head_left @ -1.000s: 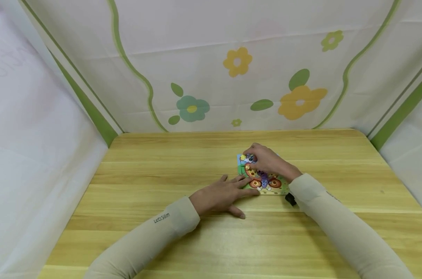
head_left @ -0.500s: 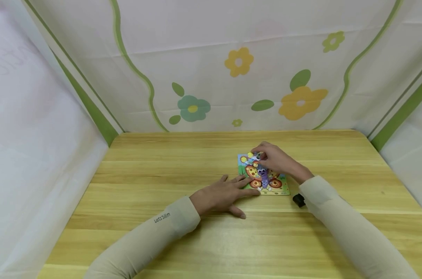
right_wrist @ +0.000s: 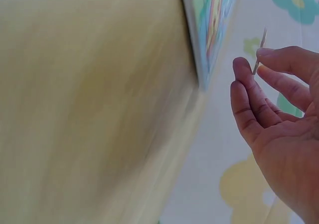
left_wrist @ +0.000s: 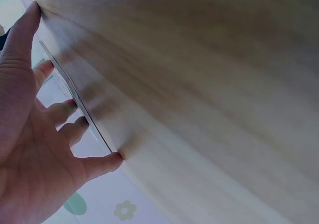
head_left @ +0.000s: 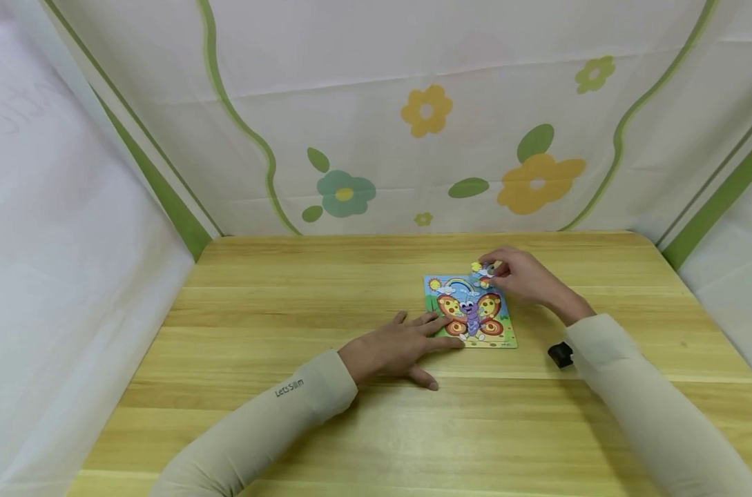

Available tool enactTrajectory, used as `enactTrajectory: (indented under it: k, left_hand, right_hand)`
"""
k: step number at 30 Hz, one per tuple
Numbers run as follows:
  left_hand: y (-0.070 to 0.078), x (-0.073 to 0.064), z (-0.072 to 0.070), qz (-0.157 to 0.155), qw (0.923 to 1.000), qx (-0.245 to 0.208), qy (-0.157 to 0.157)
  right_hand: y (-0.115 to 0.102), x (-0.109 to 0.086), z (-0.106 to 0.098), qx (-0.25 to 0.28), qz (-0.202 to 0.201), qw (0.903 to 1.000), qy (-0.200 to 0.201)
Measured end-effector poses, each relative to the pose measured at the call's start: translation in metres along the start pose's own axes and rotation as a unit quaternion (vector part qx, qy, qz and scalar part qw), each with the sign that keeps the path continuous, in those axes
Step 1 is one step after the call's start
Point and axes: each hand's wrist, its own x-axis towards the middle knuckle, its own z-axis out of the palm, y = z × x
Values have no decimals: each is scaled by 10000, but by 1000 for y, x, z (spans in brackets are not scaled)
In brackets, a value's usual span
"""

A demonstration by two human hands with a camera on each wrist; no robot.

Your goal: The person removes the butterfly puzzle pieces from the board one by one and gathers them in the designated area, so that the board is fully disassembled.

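Note:
A square butterfly puzzle board (head_left: 500, 333) lies on the table, showing a purple-bodied butterfly, a sun and a rainbow. My left hand (head_left: 393, 347) is spread flat beside it, with fingertips on its lower left edge and the thumb on the wood. In the left wrist view, those fingers (left_wrist: 65, 112) reach the thin edge of the board. Above the board's upper right corner, my right hand (head_left: 525, 278) pinches a colourful jigsaw piece (head_left: 480, 275) between thumb and fingers. The right wrist view shows this thin piece (right_wrist: 261, 50) edge-on, raised off the table.
The wooden table (head_left: 288, 297) extends on all sides of the board. A white curtain (head_left: 363, 90) with printed flowers stands along its far edge. A small black object (head_left: 561, 355) shows beside the right sleeve (head_left: 637, 379), which crosses the table's right side.
My right hand has moved right with the jigsaw piece, from the board's upper left to its upper right corner, uncovering the rainbow and butterfly. The left hand has stayed in place.

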Motion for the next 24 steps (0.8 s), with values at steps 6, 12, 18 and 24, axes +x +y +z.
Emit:
enactTrajectory:
  k: [6,12,18,24]
  left_hand:
    - [0,1,0,-5,10000,49,-10]
    - [0,0,1,3,10000,55,-23]
    - [0,0,1,-7,10000,24,-2]
    - [0,1,2,41,10000,42,27]
  right_hand:
    - [21,-8,-15,-51,125,9998,140]
    - [40,-14,-24,-38,307,9994,165]
    - [49,-16,-28,-129,345,9992,168]
    - [56,-13,-32,-174,402,9990,72]
